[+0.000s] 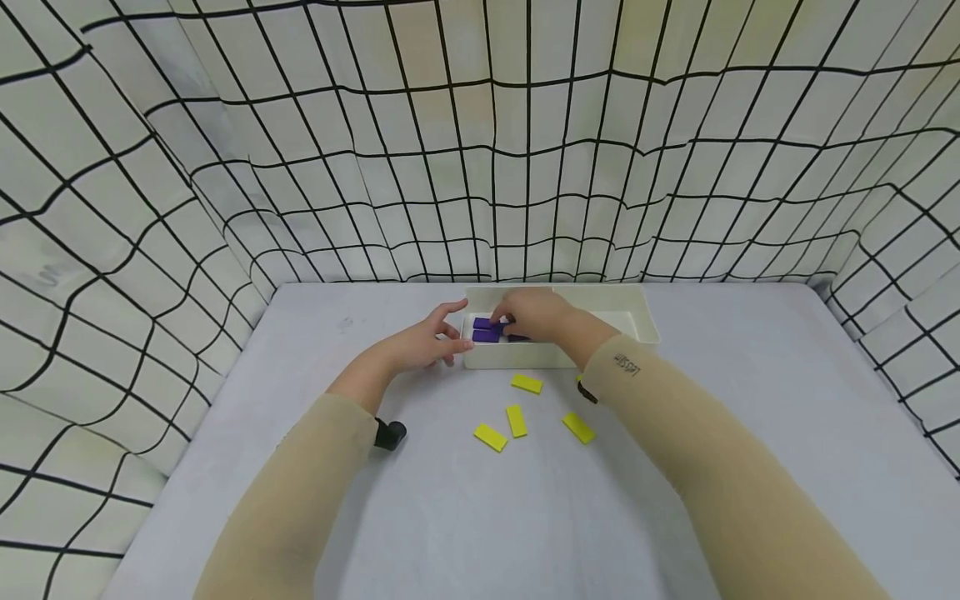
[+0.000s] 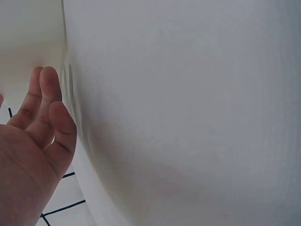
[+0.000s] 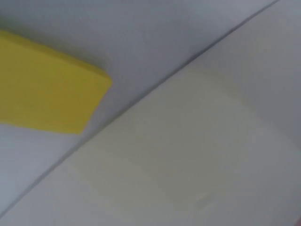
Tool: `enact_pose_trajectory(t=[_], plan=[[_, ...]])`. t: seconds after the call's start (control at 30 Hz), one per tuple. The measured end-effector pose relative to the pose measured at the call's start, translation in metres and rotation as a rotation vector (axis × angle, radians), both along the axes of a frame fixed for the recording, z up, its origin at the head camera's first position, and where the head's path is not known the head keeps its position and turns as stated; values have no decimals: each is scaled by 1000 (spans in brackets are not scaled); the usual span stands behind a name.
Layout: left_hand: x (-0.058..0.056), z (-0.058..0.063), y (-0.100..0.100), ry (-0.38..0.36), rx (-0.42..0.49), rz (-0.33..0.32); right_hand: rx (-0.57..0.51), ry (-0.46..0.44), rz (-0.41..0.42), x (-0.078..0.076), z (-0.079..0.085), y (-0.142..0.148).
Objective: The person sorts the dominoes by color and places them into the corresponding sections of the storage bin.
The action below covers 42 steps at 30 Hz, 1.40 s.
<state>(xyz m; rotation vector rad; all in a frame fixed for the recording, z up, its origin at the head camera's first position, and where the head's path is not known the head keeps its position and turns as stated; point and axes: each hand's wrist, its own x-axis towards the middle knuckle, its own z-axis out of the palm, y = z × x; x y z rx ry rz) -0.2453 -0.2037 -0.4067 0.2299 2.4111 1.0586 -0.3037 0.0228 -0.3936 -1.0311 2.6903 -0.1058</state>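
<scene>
A long white box (image 1: 555, 357) stands at the back of the table, with several purple blocks (image 1: 486, 336) lying flat in its left end. My right hand (image 1: 538, 313) reaches into it from above, fingers curled down, pinching a purple block that its fingers partly cover. At the box's left end is my left hand (image 1: 422, 343), thumb and fingers spread and the thumb tip at the rim. In the left wrist view, the fingers (image 2: 49, 87) of that hand are loosely bent and hold nothing.
Several yellow blocks (image 1: 491, 437) lie scattered on the white table (image 1: 465, 517) in front of the box; one is mostly hidden by the right forearm. In the right wrist view a yellow block (image 3: 47, 84) lies close to the box wall (image 3: 178, 141). Black netting (image 1: 495, 154) surrounds the table's back and sides.
</scene>
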Motion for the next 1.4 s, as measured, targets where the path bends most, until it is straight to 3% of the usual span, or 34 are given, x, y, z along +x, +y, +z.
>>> enact_pose_trajectory(t=[0.33, 0.9, 1.4], plan=[[0, 1, 1, -12, -1, 5, -61, -48, -32, 7, 15, 12], [-1, 1, 2, -17, -17, 3, -136, 21, -10, 32, 39, 53], [0, 0, 1, -2, -24, 7, -113, 69, 5, 65, 39, 113]])
